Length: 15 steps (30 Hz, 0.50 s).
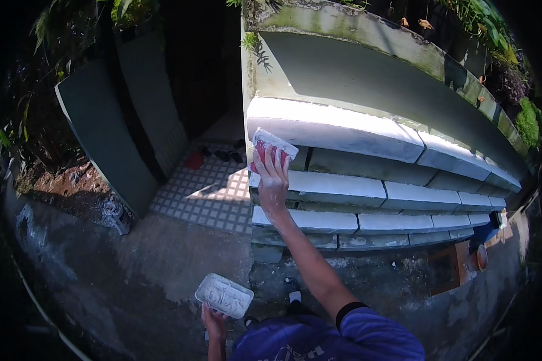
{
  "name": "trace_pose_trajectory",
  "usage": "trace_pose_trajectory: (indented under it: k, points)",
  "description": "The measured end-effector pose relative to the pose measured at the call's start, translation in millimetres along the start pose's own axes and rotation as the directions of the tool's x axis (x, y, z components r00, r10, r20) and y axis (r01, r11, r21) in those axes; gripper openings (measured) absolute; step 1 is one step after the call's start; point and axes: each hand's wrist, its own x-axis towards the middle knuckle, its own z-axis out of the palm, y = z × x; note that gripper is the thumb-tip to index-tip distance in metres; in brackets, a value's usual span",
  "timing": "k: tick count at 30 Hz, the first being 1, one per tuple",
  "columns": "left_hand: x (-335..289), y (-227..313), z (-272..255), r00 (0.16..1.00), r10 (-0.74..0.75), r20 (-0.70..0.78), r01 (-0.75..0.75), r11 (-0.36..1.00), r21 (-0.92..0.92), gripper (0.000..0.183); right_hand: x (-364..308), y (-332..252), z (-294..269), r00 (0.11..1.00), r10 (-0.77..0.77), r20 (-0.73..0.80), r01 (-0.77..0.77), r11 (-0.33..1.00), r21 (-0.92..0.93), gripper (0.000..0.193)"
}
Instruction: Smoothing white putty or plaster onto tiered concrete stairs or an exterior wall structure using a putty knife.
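Note:
My left hand [214, 322] grips the lower left edge of a shallow white tray [197, 292], which holds thick white paint or plaster. It is low in the picture, in front of my body. My right hand [273, 180] reaches up and forward, its fingers wrapped over a red pad [261, 148] that looks like a sponge with a white-smeared top. The pad is at the left end of the stepped block wall, against or just in front of the upper ledge [337, 129]; contact is hard to tell. White smears cover the fingers of my right hand.
Lower white-topped ledges [319, 185] run to the right. Left of them lie a tiled floor [217, 198] with dark footwear, an open green door panel [102, 126] and a white-stained can [115, 218]. An orange-brown pot [482, 257] stands at the right beside a wooden board [444, 271].

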Motion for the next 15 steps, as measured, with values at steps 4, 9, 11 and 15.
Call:
trace_pose_trajectory:
  k: [4, 9, 11, 15]
  points:
    - [-1, -1, -8, 0.999, -0.006, 0.035, 0.007, 1.0, -0.022, 0.067, -30, -23, -5, 0.982, -0.083, 0.17, 0.049, 0.98, 0.191, 0.055]
    - [-10, -10, -39, 0.997, 0.052, -0.053, -0.056, 0.997, -0.062, 0.069, -26, 24, -57, 0.971, 0.041, -0.235, -0.013, 0.993, 0.12, 0.051]
    - [-16, -9, -50, 0.996, 0.071, -0.059, -0.076, 0.994, -0.079, 0.069, -12, 59, -77, 0.903, 0.123, -0.411, -0.129, 0.992, 0.013, 0.047]
    - [-28, 0, -56, 0.991, 0.089, -0.104, -0.092, 0.995, -0.022, 0.067, 21, 101, -96, 0.803, 0.273, -0.53, -0.344, 0.938, -0.037, 0.043]
